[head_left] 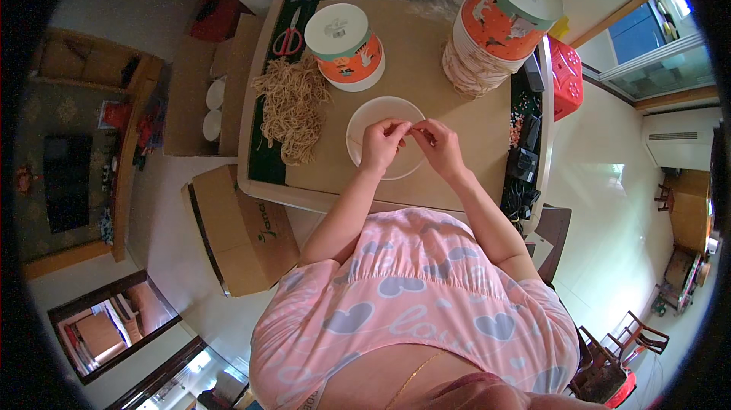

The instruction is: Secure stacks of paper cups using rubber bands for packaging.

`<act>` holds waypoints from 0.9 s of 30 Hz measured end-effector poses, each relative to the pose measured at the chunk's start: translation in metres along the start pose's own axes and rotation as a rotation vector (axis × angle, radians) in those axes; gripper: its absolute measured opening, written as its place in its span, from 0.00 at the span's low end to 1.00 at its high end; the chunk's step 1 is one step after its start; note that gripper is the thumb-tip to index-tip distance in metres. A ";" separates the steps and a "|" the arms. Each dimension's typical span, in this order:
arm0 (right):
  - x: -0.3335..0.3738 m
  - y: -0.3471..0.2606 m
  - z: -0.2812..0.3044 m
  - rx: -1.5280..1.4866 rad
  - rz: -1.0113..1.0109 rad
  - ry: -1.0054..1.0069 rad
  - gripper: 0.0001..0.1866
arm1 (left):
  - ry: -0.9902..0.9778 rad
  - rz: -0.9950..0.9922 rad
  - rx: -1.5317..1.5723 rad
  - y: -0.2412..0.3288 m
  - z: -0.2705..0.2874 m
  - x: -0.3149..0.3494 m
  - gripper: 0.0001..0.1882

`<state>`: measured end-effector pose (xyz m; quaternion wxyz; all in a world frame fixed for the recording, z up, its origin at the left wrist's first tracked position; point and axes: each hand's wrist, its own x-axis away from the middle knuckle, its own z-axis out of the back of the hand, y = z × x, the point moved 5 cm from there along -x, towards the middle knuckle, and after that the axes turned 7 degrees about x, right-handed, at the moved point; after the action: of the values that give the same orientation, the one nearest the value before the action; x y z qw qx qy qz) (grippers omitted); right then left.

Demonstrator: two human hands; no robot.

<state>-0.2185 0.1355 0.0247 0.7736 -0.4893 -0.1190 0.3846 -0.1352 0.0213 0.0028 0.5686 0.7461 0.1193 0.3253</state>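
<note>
Over a white round paper tub with its mouth facing up, my left hand and my right hand meet at the fingertips. Both hands are closed in a pinch; whatever lies between the fingers is too small to make out. To the left of the tub is a loose heap of tan twisted cord. Behind it stands an orange and white paper tub with its pale base upward. Farther right, a taller stack of orange tubs rises from the table, with cord wound round its lower part.
Red-handled scissors lie at the table's far left. Along the right edge are black chargers and cables and small pink bits. Cardboard boxes stand on the floor at left. A red plastic stool is beyond the right edge.
</note>
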 end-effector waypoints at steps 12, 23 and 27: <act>0.002 0.000 0.003 0.069 0.064 0.036 0.04 | 0.058 -0.088 -0.125 0.000 0.003 -0.005 0.06; 0.002 -0.005 0.005 0.110 0.057 0.003 0.03 | 0.218 -0.449 -0.315 0.010 0.003 -0.005 0.05; -0.001 -0.006 0.007 0.025 -0.092 -0.020 0.05 | 0.145 -0.399 -0.378 0.017 0.004 -0.004 0.05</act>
<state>-0.2201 0.1385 0.0337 0.7954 -0.4698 -0.1441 0.3548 -0.1391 0.0108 0.0162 0.7405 0.5633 0.2415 0.2759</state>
